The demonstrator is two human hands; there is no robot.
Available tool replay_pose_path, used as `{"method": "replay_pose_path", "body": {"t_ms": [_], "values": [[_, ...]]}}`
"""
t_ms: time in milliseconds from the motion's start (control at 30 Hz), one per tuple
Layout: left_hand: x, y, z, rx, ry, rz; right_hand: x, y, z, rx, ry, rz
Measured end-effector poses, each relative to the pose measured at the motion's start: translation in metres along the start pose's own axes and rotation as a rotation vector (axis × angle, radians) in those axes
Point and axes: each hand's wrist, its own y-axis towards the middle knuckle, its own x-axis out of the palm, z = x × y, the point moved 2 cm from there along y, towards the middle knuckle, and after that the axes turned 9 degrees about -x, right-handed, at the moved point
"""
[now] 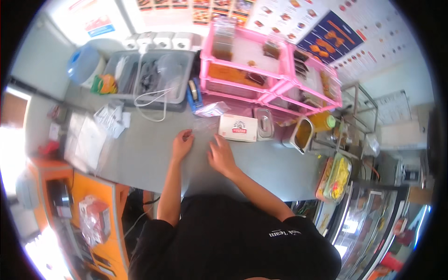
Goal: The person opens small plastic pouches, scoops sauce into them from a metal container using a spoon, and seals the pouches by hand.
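Both my hands hover over or rest on a grey metal counter [150,150]; which of the two I cannot tell. My left hand [183,143], fingers curled but apart, holds nothing visible. To its right, my right hand [222,154] is empty with its fingers spread, just below the left corner of a white cardboard box [237,128] with a red and black print. Thin clear plastic [204,124] lies beyond my fingertips, beside a small plastic packet [211,109]. A blue tape dispenser [194,96] stands behind. Right of the box is a lidded metal container [265,123].
Pink stacked baskets [245,66] with packets and a grey tub [119,94] with a white cable line the back. At left lie white papers or bags [87,140]. At right stand a metal container of sauce [302,134] and a tray of yellow food [337,178].
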Motion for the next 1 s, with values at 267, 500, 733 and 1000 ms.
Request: {"method": "replay_pose_path", "body": {"t_ms": [267, 500, 733, 1000], "values": [[-0.053, -0.113, -0.023, -0.117, 0.064, 0.284, 0.018, -0.094, -0.030, -0.131, 0.240, -0.090], [-0.110, -0.321, -0.059, -0.411, -0.192, 0.524, 0.065, -0.169, -0.029, -0.090, 0.533, -0.766], [-0.038, -0.626, -0.342, -1.157, -0.113, 0.918, 0.144, -0.256, -0.091, -0.401, 0.439, -1.513], [0.047, -0.726, -0.429, -0.511, -1.366, 0.977, 0.275, -0.291, -0.175, -0.861, 0.227, -1.935]]}}
